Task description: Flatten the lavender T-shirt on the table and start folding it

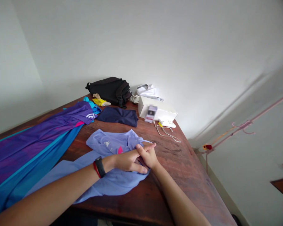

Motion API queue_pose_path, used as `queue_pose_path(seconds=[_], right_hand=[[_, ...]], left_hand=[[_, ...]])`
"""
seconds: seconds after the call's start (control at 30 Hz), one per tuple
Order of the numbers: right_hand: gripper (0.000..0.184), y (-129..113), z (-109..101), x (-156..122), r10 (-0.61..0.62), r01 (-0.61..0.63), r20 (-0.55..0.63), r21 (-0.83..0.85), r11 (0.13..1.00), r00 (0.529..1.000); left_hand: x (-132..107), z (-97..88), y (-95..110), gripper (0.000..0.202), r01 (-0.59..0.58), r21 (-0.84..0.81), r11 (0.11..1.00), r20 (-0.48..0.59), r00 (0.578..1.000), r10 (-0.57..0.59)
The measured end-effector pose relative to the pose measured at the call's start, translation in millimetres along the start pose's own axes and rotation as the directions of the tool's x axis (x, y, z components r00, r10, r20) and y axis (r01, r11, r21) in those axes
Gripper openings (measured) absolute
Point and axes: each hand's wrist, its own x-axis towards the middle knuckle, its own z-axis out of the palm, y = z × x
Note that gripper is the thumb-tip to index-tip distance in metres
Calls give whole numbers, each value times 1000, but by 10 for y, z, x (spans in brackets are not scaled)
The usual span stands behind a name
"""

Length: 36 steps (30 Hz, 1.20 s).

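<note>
Left hand (129, 160) and right hand (149, 154) press together, fingers overlapping, over a light blue shirt (115, 185) on the table's (176, 163) near side; cannot tell whether they pinch cloth. Shirt handling seems underway; continuing likely calls for parting them.

Left hand (126, 160), right hand (152, 157): both bare. Left forearm (61, 191) and right forearm (176, 194) bare too. Left wrist: wide black wristband (100, 166), watch or tracker style, plus thin red band (96, 169) just beside it, elbow side.
</note>
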Motion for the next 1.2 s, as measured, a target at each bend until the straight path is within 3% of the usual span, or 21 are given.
queue_pose_path(seconds=[0.1, 0.23, 0.37, 0.5, 0.6, 0.7, 0.87, 1.2], right_hand=[[52, -87, 7, -19, 2, -5, 36, 86, 996, 999], [53, -180, 8, -35, 61, -75, 80, 191, 979, 995], [61, -177, -34, 23, 167, -174, 49, 249, 953, 985], [61, -113, -77, 137, 255, -210, -106, 321, 923, 961], [52, -33, -117, 214, 379, -241, -225, 468, 850, 898], [39, 74, -163, 263, 476, -253, -267, 583, 772, 838], [29, 253, -196, 301, 526, -293, -320, 558, 777, 788], [27, 334, -200, 300, 517, -334, -271, 510, 793, 812]], left_hand=[[-34, -80, 42, 116, 119, -405, 906, 255, 967, -13], [-72, -145, 110, 119, 158, -622, 767, 338, 938, 81], [-78, -159, 100, 110, 156, -686, 711, 293, 953, 74], [-54, -153, 33, 98, 151, -739, 656, 235, 971, 40], [-27, -136, -12, 84, 167, -744, 647, 187, 982, -39], [1, -120, -47, 71, 195, -723, 663, 147, 981, -128], [19, -110, -83, 65, 223, -705, 673, 156, 975, -160], [20, -80, -59, 70, 257, -681, 686, 144, 965, -219]])
